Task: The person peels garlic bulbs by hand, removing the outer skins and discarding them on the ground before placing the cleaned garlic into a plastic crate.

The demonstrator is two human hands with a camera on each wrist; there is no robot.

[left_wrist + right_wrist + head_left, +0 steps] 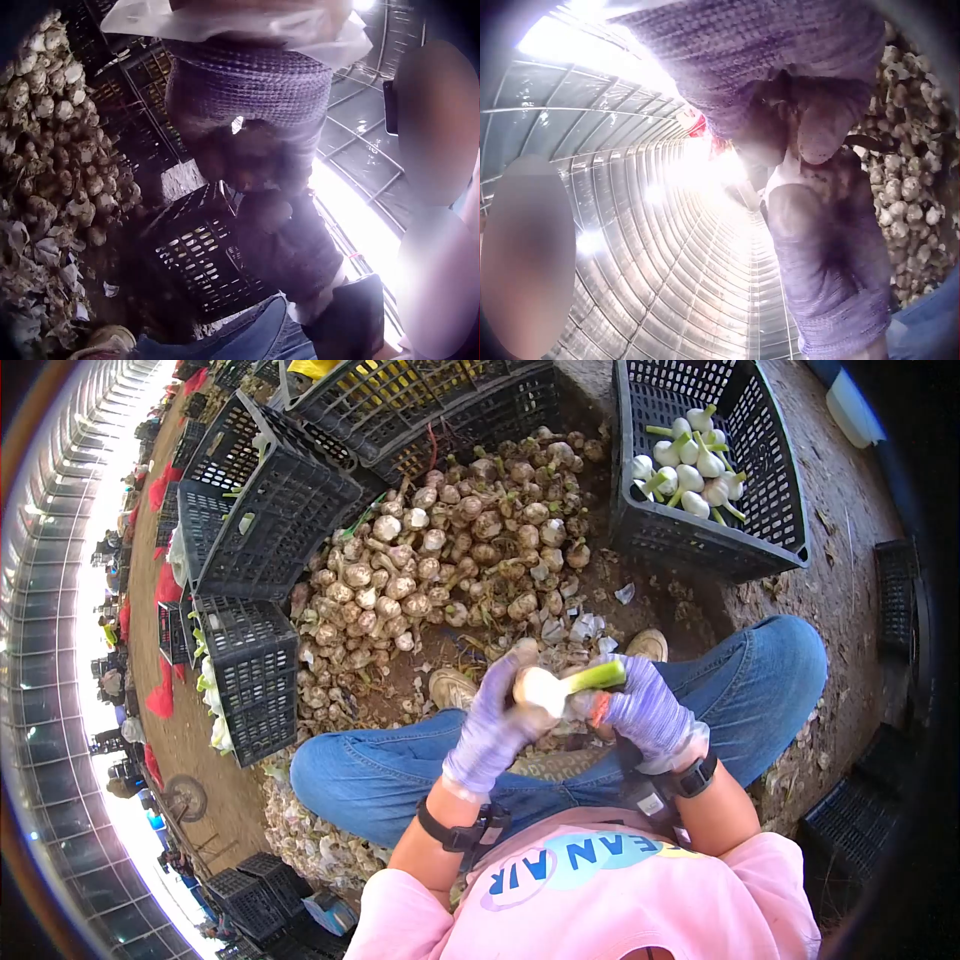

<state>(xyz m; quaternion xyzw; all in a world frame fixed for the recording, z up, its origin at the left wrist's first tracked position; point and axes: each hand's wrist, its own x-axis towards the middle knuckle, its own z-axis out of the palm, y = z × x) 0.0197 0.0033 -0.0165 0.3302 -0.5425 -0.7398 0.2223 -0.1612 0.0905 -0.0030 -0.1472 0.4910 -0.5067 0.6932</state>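
Note:
A white garlic bulb [541,691] with a thick green stem [596,677] is between the two hands, above the lap. My left hand [492,712], in a purple knit glove, grips the bulb from its left side, slightly blurred. My right hand [640,708], gloved alike, has curled fingers against the bulb's stem side, the stem lying over them. Something orange [600,708] shows at these fingers. In the right wrist view a thin dark strip [866,142] juts out beside the right fingertips; I cannot tell whether they hold it. The left wrist view shows the hands dark.
A large heap of unpeeled garlic [450,550] lies on the ground ahead. A black crate [700,535] at the right holds several clean bulbs with cut stems. More black crates [275,505] stand at the left. Loose peelings [585,628] lie near the shoes.

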